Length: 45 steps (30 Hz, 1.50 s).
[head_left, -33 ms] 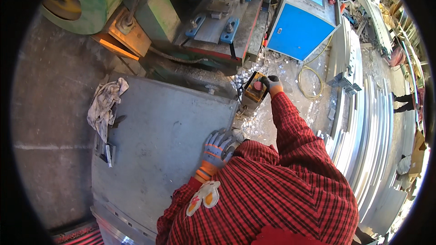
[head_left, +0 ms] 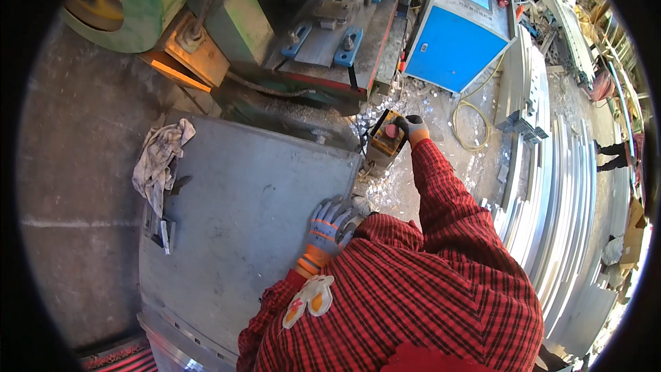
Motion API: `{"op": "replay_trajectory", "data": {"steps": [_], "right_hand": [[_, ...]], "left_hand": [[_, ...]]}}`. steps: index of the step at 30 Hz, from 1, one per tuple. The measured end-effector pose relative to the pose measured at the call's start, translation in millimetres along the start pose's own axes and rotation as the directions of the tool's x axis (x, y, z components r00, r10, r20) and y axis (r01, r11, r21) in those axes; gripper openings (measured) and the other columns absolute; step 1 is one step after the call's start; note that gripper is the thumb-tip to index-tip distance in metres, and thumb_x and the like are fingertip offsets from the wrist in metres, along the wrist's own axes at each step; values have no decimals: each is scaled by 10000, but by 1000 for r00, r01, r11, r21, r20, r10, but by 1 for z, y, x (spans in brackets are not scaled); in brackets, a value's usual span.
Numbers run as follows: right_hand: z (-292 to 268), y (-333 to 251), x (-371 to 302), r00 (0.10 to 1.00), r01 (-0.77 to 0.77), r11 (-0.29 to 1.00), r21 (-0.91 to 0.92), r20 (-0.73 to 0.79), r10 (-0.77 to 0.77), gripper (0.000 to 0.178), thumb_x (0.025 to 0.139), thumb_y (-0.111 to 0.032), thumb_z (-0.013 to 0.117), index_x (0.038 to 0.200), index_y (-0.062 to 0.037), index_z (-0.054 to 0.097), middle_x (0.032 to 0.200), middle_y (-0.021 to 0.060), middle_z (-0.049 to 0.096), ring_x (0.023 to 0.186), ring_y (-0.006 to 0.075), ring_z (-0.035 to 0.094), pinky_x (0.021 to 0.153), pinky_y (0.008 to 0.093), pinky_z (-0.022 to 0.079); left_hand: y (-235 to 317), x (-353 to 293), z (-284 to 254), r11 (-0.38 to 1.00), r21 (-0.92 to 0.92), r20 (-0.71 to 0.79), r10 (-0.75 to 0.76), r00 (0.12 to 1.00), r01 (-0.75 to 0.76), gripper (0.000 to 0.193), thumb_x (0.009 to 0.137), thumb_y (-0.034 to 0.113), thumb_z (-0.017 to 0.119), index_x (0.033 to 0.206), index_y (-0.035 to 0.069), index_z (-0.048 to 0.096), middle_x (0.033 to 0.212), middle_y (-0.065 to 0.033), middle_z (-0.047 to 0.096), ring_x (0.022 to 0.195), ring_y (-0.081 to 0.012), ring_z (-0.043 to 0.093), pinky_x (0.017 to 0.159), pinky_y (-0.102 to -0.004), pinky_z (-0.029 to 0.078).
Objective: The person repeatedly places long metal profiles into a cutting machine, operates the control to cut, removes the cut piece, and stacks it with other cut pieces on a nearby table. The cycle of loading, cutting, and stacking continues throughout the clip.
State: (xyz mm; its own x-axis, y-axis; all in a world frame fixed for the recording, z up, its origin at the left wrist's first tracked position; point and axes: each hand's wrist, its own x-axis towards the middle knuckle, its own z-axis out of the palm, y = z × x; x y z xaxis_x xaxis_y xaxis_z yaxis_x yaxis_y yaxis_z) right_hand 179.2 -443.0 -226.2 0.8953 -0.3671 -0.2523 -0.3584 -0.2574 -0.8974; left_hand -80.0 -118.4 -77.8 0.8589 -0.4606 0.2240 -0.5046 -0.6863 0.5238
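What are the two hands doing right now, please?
Left hand: open, gloved, resting flat on the grey metal sheet.
Right hand: closed around the yellow control box with a red button.

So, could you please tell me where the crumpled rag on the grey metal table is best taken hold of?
Pinch the rag at its bunched upper end, coming from the table's left edge: it lies loose there, partly overhanging, far from both gloved hands.
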Motion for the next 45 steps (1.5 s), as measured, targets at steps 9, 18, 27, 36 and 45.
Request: {"op": "replay_trajectory", "data": {"steps": [9, 18, 27, 36, 45], "right_hand": [[-13, -27, 2, 967, -35, 994, -103, 247, 60, 650, 717, -400, 845, 1123, 80, 683, 1019, 185, 733, 924, 248, 692, 812, 358, 537], [-17, -29, 3, 973, 48, 880, -473, 222, 67, 686, 688, -571, 789, 1124, -46, 713, 1071, 174, 735, 1018, 321, 703, 889, 400, 534], [-15, -73, -45, 979, 146, 833, -534, -41, -198, 559, 770, -459, 787, 1130, -45, 680, 1073, 181, 701, 1041, 354, 650, 904, 437, 507], [45, -142, -172, 764, 640, 764, 77, 38, -644, 227, 914, -134, 648, 1134, -83, 655, 1093, 165, 649, 1070, 363, 591, 953, 430, 463], [67, -143, -203, 641, 762, 629, -153, 314, -700, 267, 940, -212, 571, 1169, -83, 614, 1162, 150, 625, 1104, 365, 563, 963, 458, 446]], "left_hand": [[2, 0, -2, 1000, 8, -38, 22, 999, -22, 454, 823, 282, 669, 1251, 133, 653, 1346, -128, 575, 1291, -366, 489, 1125, -519, 341], [14, 9, -14, 998, -55, -34, 23, 999, -25, 512, 784, 271, 705, 1264, 111, 627, 1384, -134, 557, 1331, -364, 462, 1145, -543, 314], [3, 1, -6, 999, -17, -51, 34, 998, -35, 426, 822, 259, 669, 1224, 118, 655, 1357, -118, 581, 1308, -360, 487, 1127, -517, 350], [18, 14, -18, 999, -20, -39, 39, 998, -40, 439, 825, 250, 678, 1252, 148, 655, 1332, -118, 594, 1289, -352, 501, 1113, -530, 357], [-4, -15, 16, 912, -408, -7, 43, 999, -42, 333, 860, 180, 675, 1184, 103, 686, 1195, -108, 673, 1115, -323, 621, 989, -429, 498]]}}
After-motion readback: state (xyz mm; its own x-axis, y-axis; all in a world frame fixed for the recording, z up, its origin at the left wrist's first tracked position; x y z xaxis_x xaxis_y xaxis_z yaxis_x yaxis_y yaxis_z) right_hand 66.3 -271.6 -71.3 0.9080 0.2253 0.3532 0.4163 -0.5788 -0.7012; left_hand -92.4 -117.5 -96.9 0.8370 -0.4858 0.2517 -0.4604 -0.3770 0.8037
